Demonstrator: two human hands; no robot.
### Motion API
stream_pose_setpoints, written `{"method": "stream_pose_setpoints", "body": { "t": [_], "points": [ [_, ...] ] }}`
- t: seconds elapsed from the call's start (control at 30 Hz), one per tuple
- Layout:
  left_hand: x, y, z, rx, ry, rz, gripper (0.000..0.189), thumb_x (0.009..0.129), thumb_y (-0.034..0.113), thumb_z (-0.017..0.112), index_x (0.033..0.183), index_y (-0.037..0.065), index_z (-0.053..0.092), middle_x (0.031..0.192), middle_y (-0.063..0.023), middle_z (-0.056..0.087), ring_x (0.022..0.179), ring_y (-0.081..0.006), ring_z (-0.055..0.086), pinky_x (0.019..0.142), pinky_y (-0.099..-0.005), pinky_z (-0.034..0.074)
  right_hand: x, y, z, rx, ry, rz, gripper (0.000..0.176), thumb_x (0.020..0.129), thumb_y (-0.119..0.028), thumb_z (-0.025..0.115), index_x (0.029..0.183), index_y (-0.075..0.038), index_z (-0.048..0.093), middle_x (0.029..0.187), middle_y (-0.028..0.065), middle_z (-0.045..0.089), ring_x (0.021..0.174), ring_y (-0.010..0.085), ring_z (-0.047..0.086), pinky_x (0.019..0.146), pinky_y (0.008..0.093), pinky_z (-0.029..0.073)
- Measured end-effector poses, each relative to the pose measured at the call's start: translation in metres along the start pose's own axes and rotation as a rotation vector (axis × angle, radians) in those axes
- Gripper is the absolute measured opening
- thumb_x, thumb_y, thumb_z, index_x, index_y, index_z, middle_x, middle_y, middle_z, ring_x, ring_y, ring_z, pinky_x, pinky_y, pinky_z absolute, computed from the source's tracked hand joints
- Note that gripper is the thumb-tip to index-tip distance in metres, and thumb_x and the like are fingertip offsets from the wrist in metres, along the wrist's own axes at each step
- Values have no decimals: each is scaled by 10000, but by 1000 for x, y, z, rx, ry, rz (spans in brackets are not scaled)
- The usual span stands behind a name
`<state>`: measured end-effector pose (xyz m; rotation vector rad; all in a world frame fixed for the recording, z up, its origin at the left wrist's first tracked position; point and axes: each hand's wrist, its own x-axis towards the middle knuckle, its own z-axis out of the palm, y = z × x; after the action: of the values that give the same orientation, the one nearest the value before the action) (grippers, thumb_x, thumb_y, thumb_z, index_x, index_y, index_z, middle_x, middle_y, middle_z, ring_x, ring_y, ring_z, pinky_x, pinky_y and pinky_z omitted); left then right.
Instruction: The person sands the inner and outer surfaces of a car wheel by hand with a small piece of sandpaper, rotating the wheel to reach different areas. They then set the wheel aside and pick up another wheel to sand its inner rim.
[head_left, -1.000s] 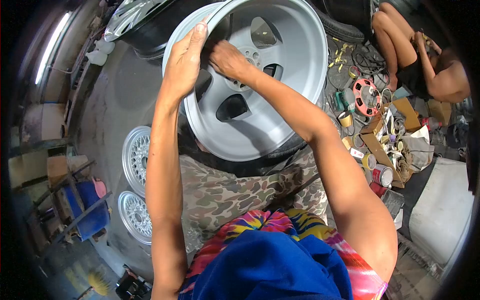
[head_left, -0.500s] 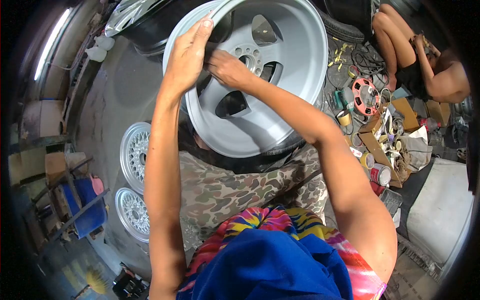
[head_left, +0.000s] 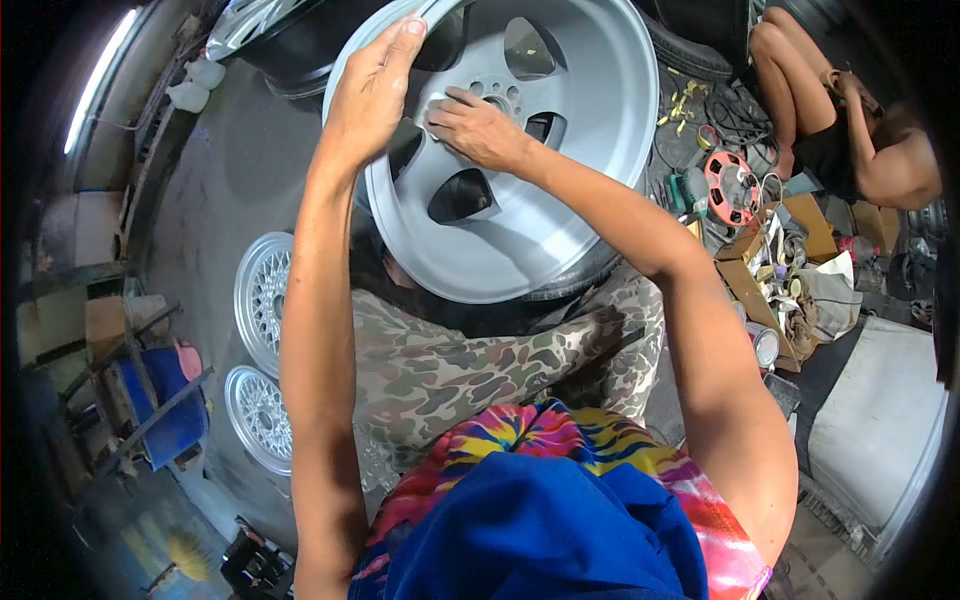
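Observation:
A bare grey wheel rim (head_left: pixel 595 160) leans tilted in front of my legs, its hollow side facing me and its spokes and hub with bolt holes showing. My left hand (head_left: pixel 378 95) is closed round the rim's upper left edge, thumb on top. Inside the wheel, my right hand (head_left: pixel 478 132) lies on a spoke left of the hub, fingers stretched out and slightly apart. Whether anything thin lies under those fingers is hidden. A dark tyre (head_left: pixel 570 282) shows beneath the wheel's lower edge.
Two silver mesh wheels (head_left: pixel 262 310) lie on the floor to my left. At right are a red reel (head_left: pixel 733 188), cables, cans and a cardboard box (head_left: pixel 745 290) of clutter. Another person (head_left: pixel 850 140) sits at the upper right. A blue chair (head_left: pixel 165 405) stands lower left.
My right hand has shifted slightly over the spoke, its fingers going from curled to stretched out. My left hand keeps its grip on the rim's edge. The view has shifted slightly.

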<state>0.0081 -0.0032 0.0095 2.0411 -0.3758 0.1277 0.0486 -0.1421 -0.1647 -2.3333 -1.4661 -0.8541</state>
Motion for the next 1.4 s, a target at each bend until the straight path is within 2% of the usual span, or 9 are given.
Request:
{"method": "stream_pose_setpoints", "body": {
  "t": [0.3, 0.5, 0.63, 0.73, 0.8, 0.97, 1.07, 1.17, 1.4],
  "points": [
    [-1, -3, 5, -29, -17, 50, 547, 1038, 412, 464, 1330, -43, 544, 1261, -68, 591, 1157, -130, 504, 1030, -260, 354, 43, 19, 43, -33, 263, 248, 172, 759, -189, 627, 649, -61, 662, 746, 115, 624, 835, 279, 601, 802, 437, 448],
    [2, -4, 0, -10, 3, -5, 541, 1031, 416, 475, 1339, -23, 550, 1233, -76, 624, 1147, -139, 531, 1025, -265, 364, -25, -76, 38, 63, 147, 271, 312, 791, -90, 574, 1083, -9, 646, 1119, 110, 596, 1167, 260, 537, 1050, 433, 400],
    [3, 7, -1, 76, 42, 15, 531, 1031, 410, 476, 1343, -13, 554, 1269, -86, 616, 1181, -152, 524, 1045, -269, 352, -31, -115, 35, 419, 128, 312, 330, 787, -113, 604, 1102, -18, 633, 1085, 127, 602, 1114, 276, 567, 958, 401, 463],
    [0, 16, 5, 34, 7, 84, 454, 1030, 312, 458, 1299, -37, 567, 1249, -133, 627, 1162, -200, 552, 1031, -304, 378, -45, -111, 21, 707, -283, 480, 366, 786, -88, 614, 1149, -38, 613, 1008, 141, 584, 972, 307, 600, 818, 405, 512],
    [1, 25, 7, -14, 0, 161, 385, 1030, 219, 436, 1253, -60, 580, 1216, -177, 642, 1130, -246, 584, 1008, -335, 409, -47, -102, 20, 535, 188, 577, 336, 882, -69, 579, 1213, -116, 618, 923, 149, 530, 792, 359, 590, 679, 457, 491],
    [-5, 35, 10, 81, -22, 182, 404, 1042, 234, 417, 1294, -46, 563, 1269, -149, 626, 1200, -225, 545, 1050, -331, 373, -31, -102, 40, 429, 175, 695, 369, 847, -44, 569, 1213, -80, 599, 909, 137, 532, 839, 333, 581, 714, 424, 494],
    [-4, 27, 13, 101, 17, 190, 409, 1043, 238, 415, 1294, -51, 560, 1260, -153, 630, 1192, -225, 549, 1048, -332, 374, -35, -108, 74, 320, 17, 171, 358, 809, -60, 568, 1166, -83, 582, 1014, 104, 570, 961, 270, 616, 755, 368, 540],
    [-4, 21, 6, 113, -18, 127, 410, 1042, 241, 417, 1291, -50, 563, 1252, -153, 634, 1184, -226, 554, 1045, -330, 376, -46, -95, 74, 380, -34, 85, 478, 808, -86, 578, 1282, -98, 528, 1047, 87, 562, 941, 253, 630, 732, 349, 554],
    [-3, 16, 7, 81, 14, 120, 411, 1044, 249, 416, 1282, -48, 573, 1243, -134, 638, 1173, -213, 552, 1038, -326, 380, -68, -97, 52, 314, -140, 566, 691, 823, -12, 538, 1482, -93, 348, 1134, 81, 555, 903, 252, 652, 736, 358, 550]
  ]
}}
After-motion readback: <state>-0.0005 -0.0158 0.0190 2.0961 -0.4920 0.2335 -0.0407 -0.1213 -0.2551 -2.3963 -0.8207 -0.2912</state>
